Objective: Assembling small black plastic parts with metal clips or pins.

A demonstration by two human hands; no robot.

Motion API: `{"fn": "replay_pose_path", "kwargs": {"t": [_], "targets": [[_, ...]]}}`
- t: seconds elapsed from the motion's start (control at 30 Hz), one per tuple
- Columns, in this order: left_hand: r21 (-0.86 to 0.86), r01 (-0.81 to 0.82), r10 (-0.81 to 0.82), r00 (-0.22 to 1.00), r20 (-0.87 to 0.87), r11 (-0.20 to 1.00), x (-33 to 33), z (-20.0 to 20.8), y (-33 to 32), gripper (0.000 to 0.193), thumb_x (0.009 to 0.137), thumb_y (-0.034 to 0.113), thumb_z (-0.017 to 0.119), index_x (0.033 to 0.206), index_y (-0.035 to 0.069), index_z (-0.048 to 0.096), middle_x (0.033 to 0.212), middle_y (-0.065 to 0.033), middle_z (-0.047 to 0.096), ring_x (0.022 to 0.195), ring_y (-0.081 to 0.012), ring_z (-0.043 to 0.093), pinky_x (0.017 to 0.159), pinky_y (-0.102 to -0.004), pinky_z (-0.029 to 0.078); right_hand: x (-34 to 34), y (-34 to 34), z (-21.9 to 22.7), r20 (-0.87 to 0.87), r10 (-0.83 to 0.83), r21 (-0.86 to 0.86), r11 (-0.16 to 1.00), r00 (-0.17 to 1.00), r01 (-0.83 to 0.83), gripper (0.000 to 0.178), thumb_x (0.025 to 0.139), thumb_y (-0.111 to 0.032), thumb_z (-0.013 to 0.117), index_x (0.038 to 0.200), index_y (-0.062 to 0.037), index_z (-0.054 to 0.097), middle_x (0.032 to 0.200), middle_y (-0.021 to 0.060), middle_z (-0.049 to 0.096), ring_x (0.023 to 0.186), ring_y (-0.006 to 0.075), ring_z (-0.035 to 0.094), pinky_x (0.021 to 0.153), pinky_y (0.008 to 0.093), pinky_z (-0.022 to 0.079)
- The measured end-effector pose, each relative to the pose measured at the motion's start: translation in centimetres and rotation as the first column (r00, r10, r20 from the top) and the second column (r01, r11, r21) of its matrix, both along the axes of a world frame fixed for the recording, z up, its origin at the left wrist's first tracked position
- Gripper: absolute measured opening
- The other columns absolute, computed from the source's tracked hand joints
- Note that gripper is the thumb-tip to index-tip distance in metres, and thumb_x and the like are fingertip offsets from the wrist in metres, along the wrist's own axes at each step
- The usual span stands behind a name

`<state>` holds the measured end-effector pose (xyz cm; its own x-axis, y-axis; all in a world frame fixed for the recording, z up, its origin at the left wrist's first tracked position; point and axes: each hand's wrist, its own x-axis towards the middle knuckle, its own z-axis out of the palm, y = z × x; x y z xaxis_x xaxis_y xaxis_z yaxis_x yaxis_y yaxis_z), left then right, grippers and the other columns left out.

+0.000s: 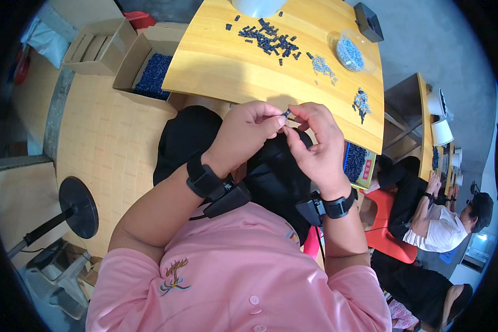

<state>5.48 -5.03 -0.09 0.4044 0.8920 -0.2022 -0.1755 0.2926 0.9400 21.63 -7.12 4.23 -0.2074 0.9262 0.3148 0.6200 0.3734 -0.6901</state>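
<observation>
My left hand (246, 133) and my right hand (315, 144) meet above my lap, just in front of the wooden table's near edge (271, 102). Together their fingertips pinch one small dark plastic piece (287, 113). Both wrists wear black bands with small devices. On the table lie a scattered pile of small black pieces (268, 40), a clear bag of small silver-grey parts (349, 53), a loose trail of those grey parts (323, 66), and a small cluster of assembled pieces (362, 103) at the right.
A cardboard box of dark blue-black pieces (152, 74) and an empty divided box (97, 47) sit on the floor at left. Another box of dark pieces (357, 163) stands under the table's right side. A seated person (437, 221) works at a neighbouring table. A round stand base (78, 207) is at lower left.
</observation>
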Motion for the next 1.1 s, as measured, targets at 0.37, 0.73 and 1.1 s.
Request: {"fn": "replay_pose_path", "kwargs": {"t": [0.37,0.73,1.1], "targets": [[-0.250,0.047,0.001,0.983,0.186,0.967,0.1,1.0,-0.1,0.021,0.090,0.018,0.059,0.103,0.002,0.063,0.097,-0.0056,0.065,0.088,-0.0086,0.061,0.076,-0.0206,0.049,0.0,0.2,-1.8,0.062,-0.019,0.165,0.986,0.998,0.009,0.030,0.069,-0.006,0.071,0.095,-0.0003,0.058,0.091,0.0154,0.057,0.086,0.0326,0.056,0.075,0.0380,0.047],[-0.239,0.029,-0.015,0.998,0.061,0.971,0.2,0.8,-0.6,0.023,0.090,0.019,0.059,0.103,0.001,0.065,0.094,-0.0032,0.065,0.083,-0.0073,0.060,0.075,-0.0197,0.049,0.1,0.1,-2.3,0.080,0.033,0.226,0.973,0.996,-0.050,0.026,0.070,-0.006,0.069,0.093,0.0003,0.058,0.087,0.0157,0.056,0.079,0.0329,0.054,0.071,0.0384,0.045],[-0.021,-0.082,0.079,0.991,-0.105,0.996,0.3,-0.1,-1.0,0.020,0.082,0.014,0.062,0.086,-0.004,0.069,0.066,-0.0030,0.063,0.059,-0.0063,0.052,0.056,-0.0219,0.043,0.1,0.3,-0.2,0.402,0.114,0.109,0.979,0.909,-0.171,0.018,0.077,-0.016,0.064,0.080,-0.0008,0.056,0.077,0.0150,0.052,0.077,0.0322,0.052,0.069,0.0403,0.044]]}}
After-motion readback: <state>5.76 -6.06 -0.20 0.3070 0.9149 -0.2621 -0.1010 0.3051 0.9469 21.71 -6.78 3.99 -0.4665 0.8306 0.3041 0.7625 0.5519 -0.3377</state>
